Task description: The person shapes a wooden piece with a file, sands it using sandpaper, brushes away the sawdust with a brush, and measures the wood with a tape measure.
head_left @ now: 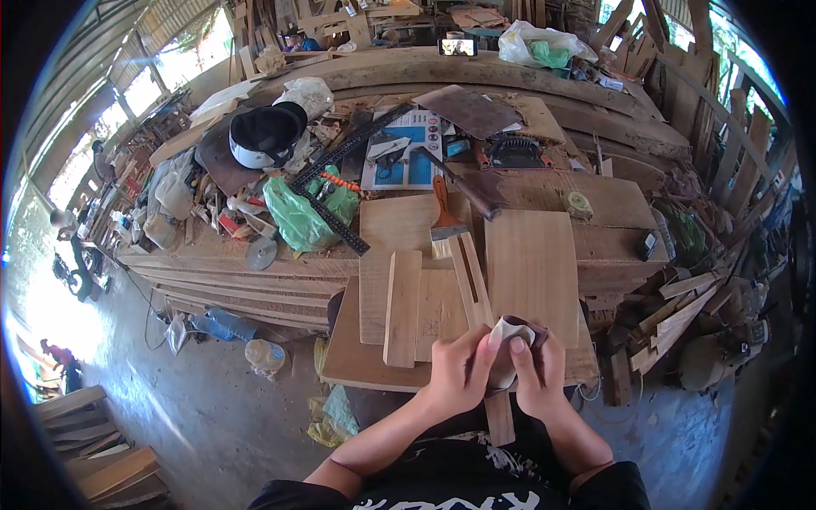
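Observation:
A slotted wooden strip (469,276) points away from me over the boards, and its near end shows below my hands. My left hand (459,365) is closed, thumb and fingers pinching a folded piece of sandpaper (503,371) with a pale back. From the other side my right hand (540,365) is closed on the same sandpaper, its thumb pressed on top. The sandpaper covers part of the strip; whether it wraps fully around is hidden. A brush (441,208) with a wooden handle lies just beyond the strip's far end.
Flat boards (534,263) and a narrow wooden block (402,310) lie before me. Farther off are a black carpenter's square (327,217), a green plastic bag (297,212), a cap (263,136), a tape measure (579,204) and a phone (457,48). Stacked planks (238,289) form the bench.

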Available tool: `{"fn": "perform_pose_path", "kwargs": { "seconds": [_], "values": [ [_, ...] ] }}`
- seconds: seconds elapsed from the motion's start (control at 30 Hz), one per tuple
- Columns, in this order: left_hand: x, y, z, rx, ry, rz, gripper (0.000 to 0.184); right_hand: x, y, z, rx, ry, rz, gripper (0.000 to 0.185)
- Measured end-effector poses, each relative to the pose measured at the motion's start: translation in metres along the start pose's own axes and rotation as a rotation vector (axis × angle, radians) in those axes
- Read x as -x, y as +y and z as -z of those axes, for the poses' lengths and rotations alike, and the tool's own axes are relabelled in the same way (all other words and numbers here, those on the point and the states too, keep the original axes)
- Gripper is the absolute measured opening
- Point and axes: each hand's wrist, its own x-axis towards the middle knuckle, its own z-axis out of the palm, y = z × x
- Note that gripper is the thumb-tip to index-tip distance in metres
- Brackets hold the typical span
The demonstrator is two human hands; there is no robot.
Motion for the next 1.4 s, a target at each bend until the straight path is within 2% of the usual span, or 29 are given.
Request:
{"fn": "perform_pose_path", "kwargs": {
  "seconds": [0.1, 0.17, 0.2, 0.37, 0.47, 0.6, 0.7, 0.77, 0.87, 0.9, 0.93, 1.0, 1.1, 1.2, 1.23, 1.33, 1.4],
  "values": [
    [-0.006, 0.018, 0.003, 0.090, 0.038, 0.062, 0.025, -0.001, 0.008, 0.010, 0.182, -0.057, 0.090, 0.017],
    [-0.011, 0.014, 0.009, 0.031, 0.017, -0.044, 0.024, 0.000, 0.009, 0.013, 0.245, -0.112, 0.144, 0.015],
    [-0.012, 0.012, 0.011, 0.002, 0.005, -0.097, 0.024, 0.000, 0.009, 0.013, 0.235, -0.110, 0.133, 0.015],
    [-0.009, 0.015, 0.006, -0.069, 0.080, -0.074, 0.021, -0.003, -0.003, 0.009, 0.189, -0.097, 0.098, 0.015],
    [-0.010, 0.011, 0.001, -0.123, 0.145, -0.105, 0.020, -0.003, -0.004, 0.000, 0.029, -0.064, -0.007, 0.018],
    [-0.009, -0.009, -0.006, -0.163, 0.217, -0.111, 0.022, 0.002, 0.001, -0.006, 0.043, -0.081, -0.090, 0.021],
    [-0.007, -0.018, -0.007, -0.175, 0.242, -0.083, 0.026, 0.002, 0.014, -0.014, 0.082, -0.017, -0.081, 0.022],
    [-0.010, -0.027, -0.005, -0.229, 0.247, -0.077, 0.031, -0.002, 0.023, -0.010, 0.182, -0.063, -0.079, 0.023],
    [-0.020, -0.026, 0.005, 0.034, 0.294, 0.035, 0.035, -0.014, 0.024, -0.001, 0.260, -0.028, -0.052, 0.024],
    [-0.021, -0.048, 0.015, 0.093, 0.291, 0.131, 0.030, -0.019, 0.021, 0.001, 0.274, 0.004, -0.042, 0.025],
    [-0.029, -0.057, 0.021, 0.096, 0.256, 0.122, 0.025, -0.028, 0.014, 0.000, 0.240, 0.084, 0.012, 0.027],
    [-0.051, -0.072, 0.029, 0.103, 0.188, 0.103, 0.039, -0.046, 0.006, 0.011, 0.397, 0.065, 0.031, 0.027],
    [-0.059, -0.103, 0.027, -0.203, 0.000, -0.034, 0.097, -0.076, 0.007, 0.016, 0.466, -0.024, -0.047, 0.026],
    [-0.046, -0.108, 0.009, -0.196, -0.064, -0.019, 0.129, -0.098, -0.001, 0.008, 0.605, -0.121, 0.038, 0.024],
    [-0.042, -0.108, 0.002, -0.131, -0.056, 0.043, 0.136, -0.102, 0.000, 0.006, 0.683, -0.185, 0.004, 0.025],
    [-0.032, -0.111, -0.010, 0.000, 0.000, 0.062, 0.138, -0.111, 0.004, -0.003, 0.890, -0.275, 0.025, 0.023],
    [-0.029, -0.104, -0.011, -0.031, -0.036, 0.040, 0.143, -0.116, 0.004, -0.008, 0.956, -0.307, -0.007, 0.024]
  ]
}}
